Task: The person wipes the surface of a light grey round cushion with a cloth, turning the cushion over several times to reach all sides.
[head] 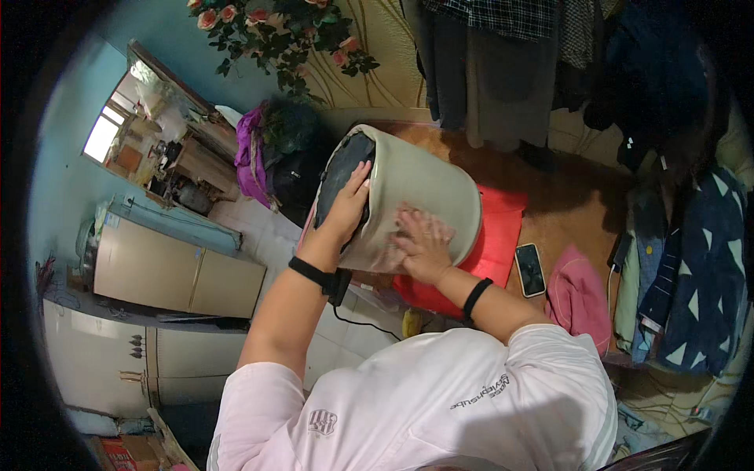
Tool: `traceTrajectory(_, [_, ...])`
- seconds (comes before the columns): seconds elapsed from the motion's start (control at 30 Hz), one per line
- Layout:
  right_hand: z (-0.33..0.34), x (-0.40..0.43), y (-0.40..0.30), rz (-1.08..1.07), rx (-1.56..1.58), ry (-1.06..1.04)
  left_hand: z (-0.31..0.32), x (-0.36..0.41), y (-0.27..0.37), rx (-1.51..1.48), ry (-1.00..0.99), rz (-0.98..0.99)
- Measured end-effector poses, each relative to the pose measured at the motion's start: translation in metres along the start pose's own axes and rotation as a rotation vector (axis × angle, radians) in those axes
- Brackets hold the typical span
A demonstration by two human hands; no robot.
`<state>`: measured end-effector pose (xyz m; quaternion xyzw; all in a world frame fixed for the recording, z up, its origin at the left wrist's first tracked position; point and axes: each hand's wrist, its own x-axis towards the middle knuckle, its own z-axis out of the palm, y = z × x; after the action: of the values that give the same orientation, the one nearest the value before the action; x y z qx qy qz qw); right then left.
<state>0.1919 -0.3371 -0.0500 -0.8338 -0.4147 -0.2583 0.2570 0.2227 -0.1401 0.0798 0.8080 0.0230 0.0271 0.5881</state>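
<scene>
A large cream-coloured cylindrical stool or bin (436, 176) lies tilted on its side before me, its dark grey end (344, 173) facing left. My left hand (347, 203) rests with its fingers extended across the edge of that dark end. Against the curved cream side is my right hand (424, 244), its fingers spread and blurred. Beneath the cylinder a red cloth or sheet (498, 229) covers part of a brown surface. Which material the cylinder is made of, I cannot tell.
A phone (531, 269) and a pink cloth (577, 294) lie on the brown surface (577, 206) to the right. Folded clothes (701, 277) are stacked beyond them. Trousers (506, 82) hang behind. A black bag (297, 179) stands left of the cylinder; a cable (368, 324) hangs below.
</scene>
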Motion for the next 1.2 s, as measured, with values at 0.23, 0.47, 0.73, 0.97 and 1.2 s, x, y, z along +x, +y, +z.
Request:
traceTrajectory(0.23, [0.010, 0.007, 0.109, 0.970, 0.098, -0.125, 0.029, -0.013, 0.011, 0.161, -0.010, 0.032])
traceTrajectory(0.47, [0.020, 0.003, 0.054, 0.529, 0.014, -0.055, 0.026, -0.020, 0.013, 0.270, 0.032, 0.111])
traceTrajectory(0.73, [0.026, -0.034, 0.084, 0.867, 0.006, -0.108, 0.000, -0.037, 0.011, 0.030, 0.055, -0.026])
traceTrajectory(0.97, [0.063, -0.072, 0.134, 1.030, 0.517, 0.361, -0.003, -0.037, -0.004, 0.122, 0.168, 0.043])
traceTrajectory(1.2, [0.037, -0.050, 0.102, 0.999, 0.722, 0.171, -0.052, -0.098, -0.025, 0.638, 0.095, 0.100])
